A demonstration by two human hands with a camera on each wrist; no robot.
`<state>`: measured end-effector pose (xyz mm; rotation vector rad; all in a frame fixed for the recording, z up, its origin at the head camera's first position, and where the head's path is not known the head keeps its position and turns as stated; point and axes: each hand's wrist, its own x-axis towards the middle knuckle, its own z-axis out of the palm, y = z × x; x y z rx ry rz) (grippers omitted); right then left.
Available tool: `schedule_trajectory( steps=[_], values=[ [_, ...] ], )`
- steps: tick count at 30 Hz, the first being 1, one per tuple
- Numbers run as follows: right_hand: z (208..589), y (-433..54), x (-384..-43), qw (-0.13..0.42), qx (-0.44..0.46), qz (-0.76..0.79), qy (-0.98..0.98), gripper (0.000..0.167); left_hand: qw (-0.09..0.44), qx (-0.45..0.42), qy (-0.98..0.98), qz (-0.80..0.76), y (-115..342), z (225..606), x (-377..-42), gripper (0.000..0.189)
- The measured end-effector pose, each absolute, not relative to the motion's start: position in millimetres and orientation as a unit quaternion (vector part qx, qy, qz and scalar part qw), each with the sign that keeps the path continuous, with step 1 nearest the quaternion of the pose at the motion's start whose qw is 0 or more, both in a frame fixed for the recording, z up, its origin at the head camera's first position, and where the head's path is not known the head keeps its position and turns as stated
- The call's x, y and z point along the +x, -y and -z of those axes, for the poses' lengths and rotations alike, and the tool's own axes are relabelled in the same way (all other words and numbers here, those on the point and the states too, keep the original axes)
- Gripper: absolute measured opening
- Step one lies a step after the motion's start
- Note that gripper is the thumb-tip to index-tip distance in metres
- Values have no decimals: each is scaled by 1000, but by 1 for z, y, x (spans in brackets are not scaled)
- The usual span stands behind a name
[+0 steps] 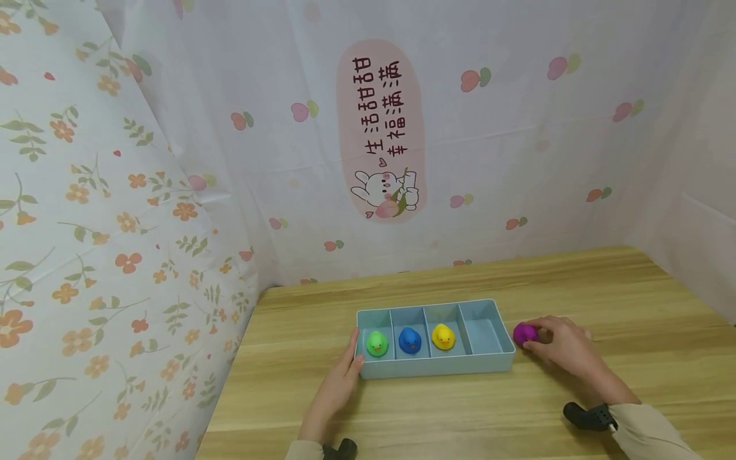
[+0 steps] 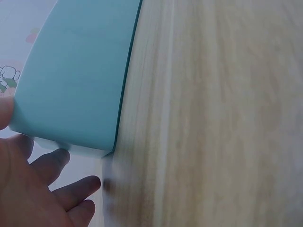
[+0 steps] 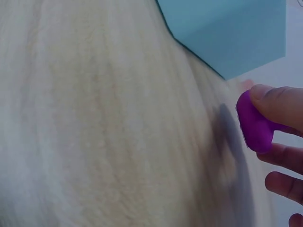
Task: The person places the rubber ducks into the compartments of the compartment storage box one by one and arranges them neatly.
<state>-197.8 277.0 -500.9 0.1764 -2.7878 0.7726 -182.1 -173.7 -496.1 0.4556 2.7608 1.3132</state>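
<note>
A light-blue tray (image 1: 437, 367) with a row of compartments stands on the wooden table. Inside it sit a green toy duck (image 1: 377, 344), a blue toy duck (image 1: 410, 341) and a yellow toy duck (image 1: 443, 337), each in its own compartment; the rightmost compartment is bare. My left hand (image 1: 337, 378) holds the tray's left end, thumb at the front corner and fingertips against the end wall (image 2: 80, 147). Just right of the tray, my right hand (image 1: 566, 345) pinches a purple toy duck (image 3: 255, 125) between thumb and fingers, above its shadow on the table.
The wooden table (image 1: 437, 421) spreads around the tray. Behind it hangs a pale printed curtain (image 1: 259, 96), and a flowered cloth (image 1: 115, 255) covers the left side. Dark wrist straps (image 1: 589, 417) sit at both cuffs.
</note>
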Motion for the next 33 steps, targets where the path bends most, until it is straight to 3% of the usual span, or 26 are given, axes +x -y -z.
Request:
schedule_trajectory(
  steps=[33],
  values=[
    [452,-268,-209,179,69,-254,948,39,35,133,-890,-434,173,497,-184,54]
  ],
)
